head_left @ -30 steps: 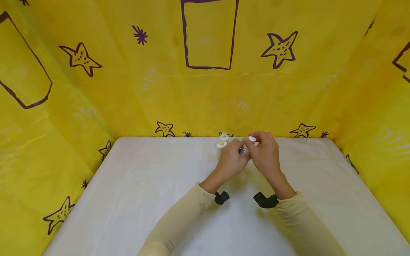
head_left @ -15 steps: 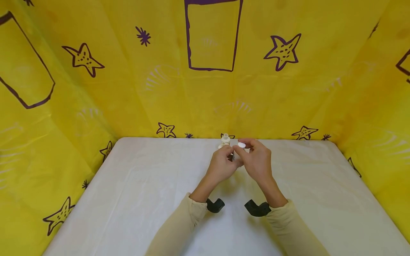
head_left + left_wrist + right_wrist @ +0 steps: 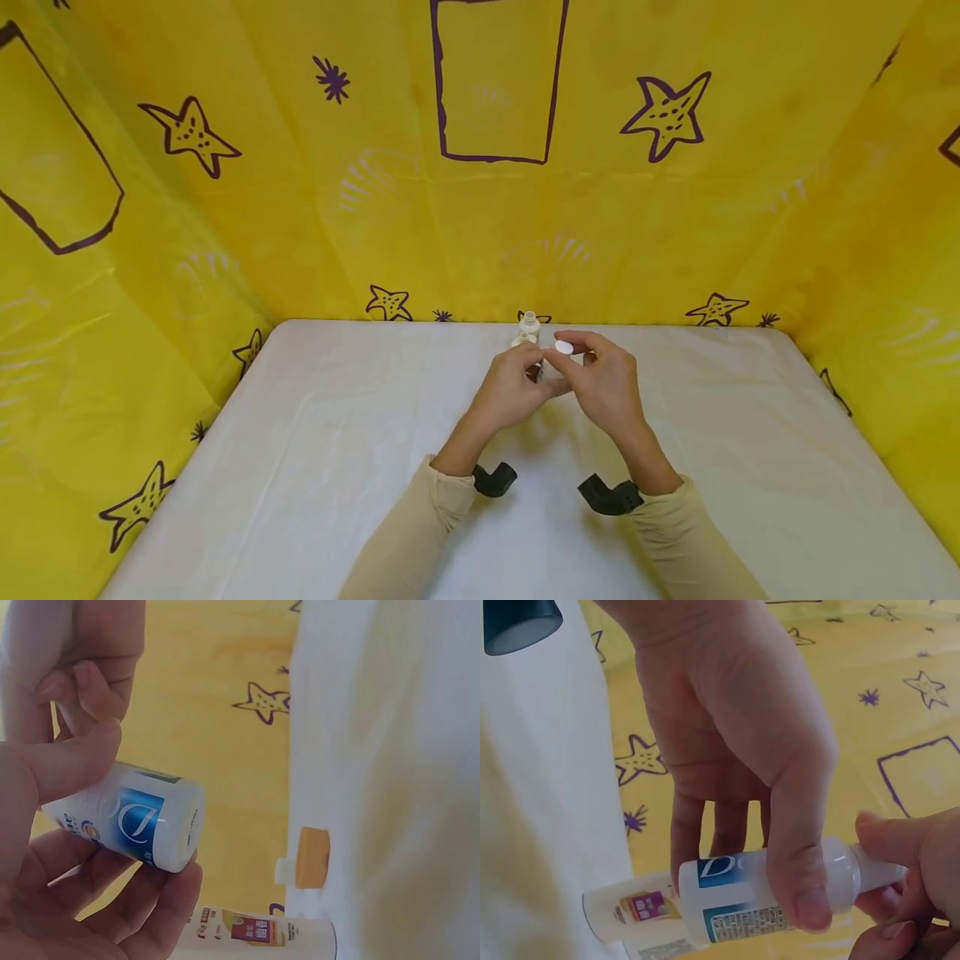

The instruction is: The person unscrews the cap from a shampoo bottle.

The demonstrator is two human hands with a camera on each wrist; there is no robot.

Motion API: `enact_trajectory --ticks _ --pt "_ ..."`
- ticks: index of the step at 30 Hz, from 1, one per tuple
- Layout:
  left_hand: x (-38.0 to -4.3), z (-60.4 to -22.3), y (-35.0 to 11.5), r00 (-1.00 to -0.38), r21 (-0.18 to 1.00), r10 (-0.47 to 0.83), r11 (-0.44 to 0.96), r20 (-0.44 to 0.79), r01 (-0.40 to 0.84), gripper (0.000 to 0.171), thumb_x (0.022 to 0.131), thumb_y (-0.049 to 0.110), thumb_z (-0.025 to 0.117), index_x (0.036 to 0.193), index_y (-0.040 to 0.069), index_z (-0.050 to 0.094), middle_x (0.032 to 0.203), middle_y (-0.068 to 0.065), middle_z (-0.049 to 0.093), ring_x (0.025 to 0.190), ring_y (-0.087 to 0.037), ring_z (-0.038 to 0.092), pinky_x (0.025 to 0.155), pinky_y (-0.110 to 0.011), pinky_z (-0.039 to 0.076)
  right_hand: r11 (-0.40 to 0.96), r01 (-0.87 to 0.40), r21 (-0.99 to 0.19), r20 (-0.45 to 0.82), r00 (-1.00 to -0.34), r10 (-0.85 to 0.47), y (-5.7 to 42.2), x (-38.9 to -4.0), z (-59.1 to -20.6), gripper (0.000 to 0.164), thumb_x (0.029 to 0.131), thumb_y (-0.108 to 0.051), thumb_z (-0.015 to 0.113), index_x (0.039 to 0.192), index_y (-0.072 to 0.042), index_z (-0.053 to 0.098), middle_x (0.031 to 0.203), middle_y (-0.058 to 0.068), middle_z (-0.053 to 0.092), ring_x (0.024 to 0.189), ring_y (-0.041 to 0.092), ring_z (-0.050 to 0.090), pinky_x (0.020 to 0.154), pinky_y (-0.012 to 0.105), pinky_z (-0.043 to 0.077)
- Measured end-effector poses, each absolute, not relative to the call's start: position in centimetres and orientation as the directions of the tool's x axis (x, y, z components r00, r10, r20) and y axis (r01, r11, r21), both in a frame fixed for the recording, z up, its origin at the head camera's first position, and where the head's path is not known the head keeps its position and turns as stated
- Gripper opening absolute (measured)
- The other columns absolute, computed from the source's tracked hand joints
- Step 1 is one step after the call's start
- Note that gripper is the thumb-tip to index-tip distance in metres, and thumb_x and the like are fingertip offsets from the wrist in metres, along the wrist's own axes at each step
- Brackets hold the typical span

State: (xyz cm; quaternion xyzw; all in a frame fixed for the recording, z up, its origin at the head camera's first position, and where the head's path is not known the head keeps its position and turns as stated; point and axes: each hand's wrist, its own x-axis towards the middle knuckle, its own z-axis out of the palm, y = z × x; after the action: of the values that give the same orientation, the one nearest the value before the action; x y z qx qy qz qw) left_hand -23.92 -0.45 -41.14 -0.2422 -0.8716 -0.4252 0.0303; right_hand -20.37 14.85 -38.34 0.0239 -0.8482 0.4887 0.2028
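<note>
My left hand (image 3: 512, 387) grips a small white bottle (image 3: 146, 817) with a blue label, its thumb on one side and its fingers on the other. In the left wrist view the bottle lies tilted, base toward the camera. My right hand (image 3: 603, 379) pinches the white cap (image 3: 564, 347) at the bottle's top end between thumb and fingers. In the right wrist view the cap (image 3: 877, 871) is in line with the bottle's neck; whether it is loose cannot be told. Most of the bottle is hidden behind the left hand in the head view.
Behind the left hand stand two pale bottles with bare necks, a rear bottle (image 3: 529, 323) and a front bottle (image 3: 522, 339). The left wrist view shows a white labelled bottle (image 3: 255, 934) and an orange container (image 3: 312, 857). A white-covered table (image 3: 337, 467) meets yellow patterned curtains (image 3: 285, 233).
Both hands have moved left and a little nearer with the bottle and cap, mostly in the first half second. The left hand still grips the bottle, and the right still pinches the cap.
</note>
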Motion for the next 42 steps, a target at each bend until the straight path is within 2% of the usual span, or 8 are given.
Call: enact_trajectory --ticks 4,11,16,23,27,29,33,42 --pt "-23.8 -40.9 -0.6 -0.87 0.73 0.42 0.504 0.259 0.461 0.026 0.083 0.043 0.083 0.092 0.021 0.071 0.084 -0.012 0.061 0.073 -0.013 0.047 0.063 -0.023 0.036 0.533 -0.252 -0.807 0.368 -0.922 0.121 15.3 -20.1 -38.2 0.034 0.085 -0.028 0.084 0.114 -0.013 0.077 0.098 0.009 0.076 0.059 0.016 0.04 0.05 0.024 0.03" --pt "-23.6 -40.9 -0.3 -0.872 0.78 0.441 0.461 0.213 0.423 0.023 0.084 0.039 0.083 0.101 0.025 0.076 0.088 0.009 0.063 0.078 -0.009 0.056 0.066 -0.021 0.048 0.557 -0.26 -0.789 0.353 -0.933 0.065 16.3 -19.7 -37.8 0.032 0.089 -0.029 0.08 0.118 -0.014 0.076 0.104 0.011 0.075 0.055 0.011 0.038 0.048 0.025 0.03" --pt "-23.6 -41.0 -0.2 -0.87 0.804 0.447 0.428 0.208 0.412 0.023 0.084 0.035 0.084 0.101 0.022 0.076 0.094 0.008 0.068 0.083 -0.007 0.064 0.071 -0.02 0.055 0.533 -0.239 -0.811 0.298 -0.954 0.026 16.7 -19.5 -37.7 0.034 0.092 -0.028 0.077 0.123 -0.015 0.074 0.107 0.012 0.075 0.056 0.014 0.039 0.047 0.026 0.03" --pt "-23.7 -41.1 -0.3 -0.868 0.823 0.453 0.401 0.205 0.403 0.022 0.084 0.03 0.085 0.101 0.019 0.075 0.1 0.005 0.072 0.087 -0.009 0.07 0.075 -0.02 0.058 0.464 -0.227 -0.856 0.217 -0.973 -0.075 17.1 -19.7 -37.7 0.038 0.097 -0.023 0.071 0.133 -0.013 0.068 0.123 0.012 0.074 0.069 0.012 0.057 0.06 0.021 0.048" --pt "-23.9 -41.2 -0.4 -0.868 0.835 0.45 0.379 0.212 0.4 0.024 0.083 0.031 0.085 0.103 0.022 0.076 0.1 0.005 0.072 0.088 -0.008 0.07 0.077 -0.021 0.058 0.423 -0.244 -0.873 0.229 -0.969 -0.087 17.4 -19.7 -37.4 0.043 0.095 -0.024 0.074 0.135 -0.013 0.065 0.13 0.012 0.069 0.055 0.009 0.049 0.051 0.023 0.041" --pt "-24.0 -41.3 -0.4 -0.868 0.848 0.448 0.356 0.213 0.392 0.025 0.083 0.032 0.086 0.103 0.023 0.076 0.1 0.005 0.072 0.087 -0.007 0.07 0.076 -0.021 0.058 0.432 -0.272 -0.86 0.272 -0.96 -0.063 17.5 -19.7 -37.4 0.043 0.093 -0.024 0.077 0.132 -0.012 0.065 0.127 0.013 0.068 0.05 0.01 0.039 0.046 0.025 0.034" --pt "-24.0 -41.6 -0.2 -0.865 0.846 0.452 0.356 0.216 0.397 0.023 0.082 0.038 0.086 0.1 0.027 0.076 0.093 0.008 0.068 0.083 -0.006 0.065 0.071 -0.022 0.055 0.502 -0.312 -0.806 0.364 -0.932 0.004 17.5 -19.8 -37.7 0.039 0.088 -0.025 0.082 0.12 -0.009 0.067 0.111 0.013 0.068 0.051 0.01 0.038 0.046 0.025 0.034" --pt "-23.6 -41.6 -0.1 -0.845 0.777 0.469 0.421 0.256 0.469 0.027 0.081 0.041 0.086 0.104 0.03 0.077 0.088 0.009 0.064 0.081 -0.008 0.058 0.071 -0.021 0.051 0.541 -0.288 -0.79 0.354 -0.935 0.019 17.2 -19.8 -38.2 0.032 0.085 -0.029 0.084 0.105 -0.009 0.068 0.096 0.01 0.066 0.054 0.01 0.04 0.046 0.026 0.033"
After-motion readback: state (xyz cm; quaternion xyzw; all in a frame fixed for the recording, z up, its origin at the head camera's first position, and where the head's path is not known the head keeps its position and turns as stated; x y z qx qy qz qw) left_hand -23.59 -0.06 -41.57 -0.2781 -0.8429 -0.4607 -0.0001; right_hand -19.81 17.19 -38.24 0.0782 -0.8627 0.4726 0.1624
